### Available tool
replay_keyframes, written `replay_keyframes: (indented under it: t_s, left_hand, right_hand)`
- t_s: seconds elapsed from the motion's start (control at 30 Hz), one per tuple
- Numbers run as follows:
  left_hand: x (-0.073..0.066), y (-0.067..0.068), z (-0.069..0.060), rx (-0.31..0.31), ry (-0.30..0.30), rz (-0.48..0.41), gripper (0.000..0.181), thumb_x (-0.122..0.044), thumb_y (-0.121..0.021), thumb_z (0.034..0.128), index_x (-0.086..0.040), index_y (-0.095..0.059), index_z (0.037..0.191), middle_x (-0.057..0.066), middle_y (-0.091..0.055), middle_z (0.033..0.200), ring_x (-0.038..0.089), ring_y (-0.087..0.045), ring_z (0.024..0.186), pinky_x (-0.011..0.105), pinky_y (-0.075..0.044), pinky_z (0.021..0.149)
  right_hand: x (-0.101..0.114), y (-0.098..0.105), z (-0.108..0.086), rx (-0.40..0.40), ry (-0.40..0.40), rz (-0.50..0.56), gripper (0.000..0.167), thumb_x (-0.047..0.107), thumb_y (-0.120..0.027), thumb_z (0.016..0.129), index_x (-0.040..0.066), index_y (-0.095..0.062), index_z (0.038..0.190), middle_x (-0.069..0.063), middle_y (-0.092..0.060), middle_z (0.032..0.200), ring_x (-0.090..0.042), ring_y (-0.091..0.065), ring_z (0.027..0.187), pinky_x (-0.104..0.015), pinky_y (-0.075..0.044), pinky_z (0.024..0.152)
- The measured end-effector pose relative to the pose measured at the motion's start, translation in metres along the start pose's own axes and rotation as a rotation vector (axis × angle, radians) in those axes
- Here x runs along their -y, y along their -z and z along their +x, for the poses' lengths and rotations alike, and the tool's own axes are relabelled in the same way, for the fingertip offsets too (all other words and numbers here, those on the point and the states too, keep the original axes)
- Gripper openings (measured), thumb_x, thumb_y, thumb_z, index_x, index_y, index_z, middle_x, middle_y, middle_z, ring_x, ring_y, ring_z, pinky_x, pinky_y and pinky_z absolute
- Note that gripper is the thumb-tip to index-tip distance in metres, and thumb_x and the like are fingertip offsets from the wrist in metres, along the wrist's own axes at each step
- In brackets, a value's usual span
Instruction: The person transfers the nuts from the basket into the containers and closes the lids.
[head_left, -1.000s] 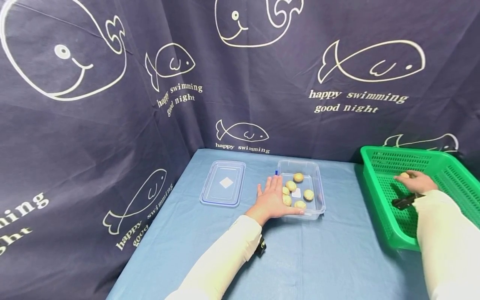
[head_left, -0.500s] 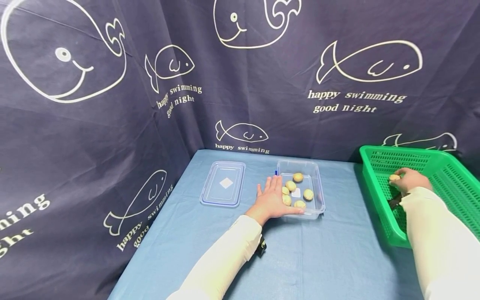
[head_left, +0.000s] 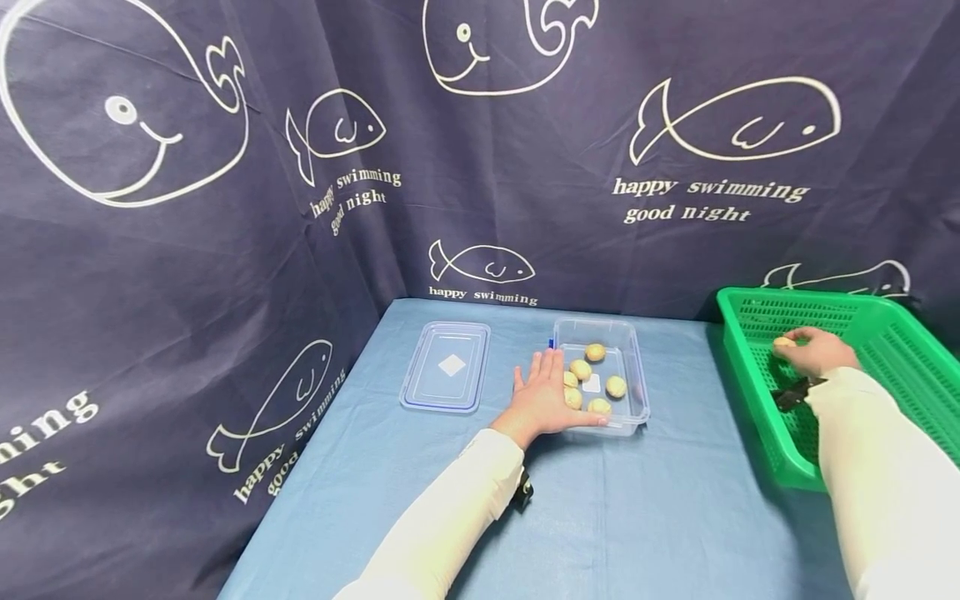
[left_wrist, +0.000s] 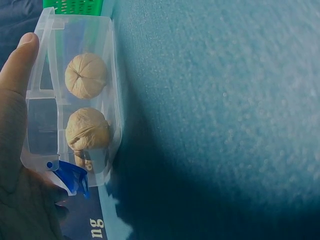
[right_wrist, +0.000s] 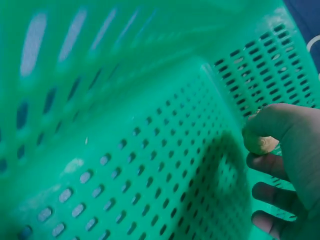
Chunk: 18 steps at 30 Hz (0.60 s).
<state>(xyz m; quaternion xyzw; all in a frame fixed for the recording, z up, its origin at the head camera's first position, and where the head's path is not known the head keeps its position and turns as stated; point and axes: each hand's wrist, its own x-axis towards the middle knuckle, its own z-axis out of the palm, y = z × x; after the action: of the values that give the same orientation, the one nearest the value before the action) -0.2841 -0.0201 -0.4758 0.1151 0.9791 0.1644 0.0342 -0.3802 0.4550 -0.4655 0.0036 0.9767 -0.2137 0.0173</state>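
Note:
My right hand (head_left: 821, 352) pinches a walnut (head_left: 783, 342) between thumb and forefinger, over the inside of a green plastic basket (head_left: 757, 425). The right wrist view shows the same walnut (right_wrist: 263, 145) at the fingertips, with the other fingers spread loosely. My left hand (head_left: 542, 402) rests flat along the near left corner of a clear plastic box (head_left: 641, 367), its fingers straight and its thumb along the front rim. Several walnuts (head_left: 617, 386) lie in that box. Through its wall, the left wrist view shows one walnut (left_wrist: 86, 76) close up, beside a blue clip (left_wrist: 72, 176).
A clear lid (head_left: 447, 392) with a blue edge lies flat to the left of the box. Blue cloth (head_left: 600, 517) covers the table, and a dark curtain (head_left: 570, 192) with fish drawings hangs behind and to the left.
My right hand has shifted left within the green basket, carrying the walnut toward its left side. The left hand and the box have stayed in place.

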Motion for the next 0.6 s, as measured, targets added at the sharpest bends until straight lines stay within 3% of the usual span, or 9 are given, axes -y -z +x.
replay_keyframes:
  t_s: [0.1, 0.3, 0.47, 0.6]
  left_hand:
    - [0.0, 0.001, 0.0, -0.006, -0.004, 0.002, 0.136, -0.089, -0.065, 0.0659, -0.011, -0.011, 0.164, 0.007, -0.013, 0.17, 0.025, -0.007, 0.156, 0.06, -0.011, 0.12]
    - [-0.001, 0.001, -0.002, -0.006, -0.015, 0.002, 0.135, -0.089, -0.064, 0.0666, -0.011, -0.011, 0.164, 0.008, -0.014, 0.17, 0.026, -0.007, 0.156, 0.061, -0.011, 0.12]
    - [-0.001, 0.002, -0.003, 0.009, -0.013, -0.005, 0.136, -0.089, -0.064, 0.0663, -0.011, -0.01, 0.164, 0.008, -0.012, 0.17, 0.024, -0.004, 0.156, 0.06, -0.01, 0.121]
    - [-0.001, 0.002, -0.002, 0.008, -0.015, -0.003, 0.136, -0.089, -0.064, 0.0667, -0.012, -0.009, 0.164, 0.008, -0.012, 0.17, 0.024, -0.005, 0.156, 0.06, -0.01, 0.121]
  right_hand:
    - [0.007, 0.002, -0.001, -0.032, 0.023, 0.007, 0.065, 0.049, -0.049, 0.102, -0.01, -0.049, 0.13, -0.045, -0.051, 0.122, -0.059, -0.056, 0.098, -0.056, -0.048, 0.071]
    - [0.025, 0.007, -0.006, -0.107, 0.075, 0.064, 0.058, 0.043, -0.055, 0.1, -0.008, -0.056, 0.128, -0.043, -0.055, 0.121, -0.056, -0.057, 0.1, -0.051, -0.047, 0.07]
    - [0.045, 0.014, -0.011, -0.163, 0.121, 0.132, 0.052, 0.039, -0.061, 0.098, -0.006, -0.061, 0.123, -0.036, -0.062, 0.113, -0.033, -0.061, 0.086, -0.04, -0.045, 0.069]
    - [0.058, 0.022, -0.016, -0.195, 0.111, 0.162, 0.053, 0.043, -0.062, 0.097, -0.003, -0.064, 0.122, -0.03, -0.065, 0.113, -0.015, -0.056, 0.082, -0.035, -0.044, 0.07]
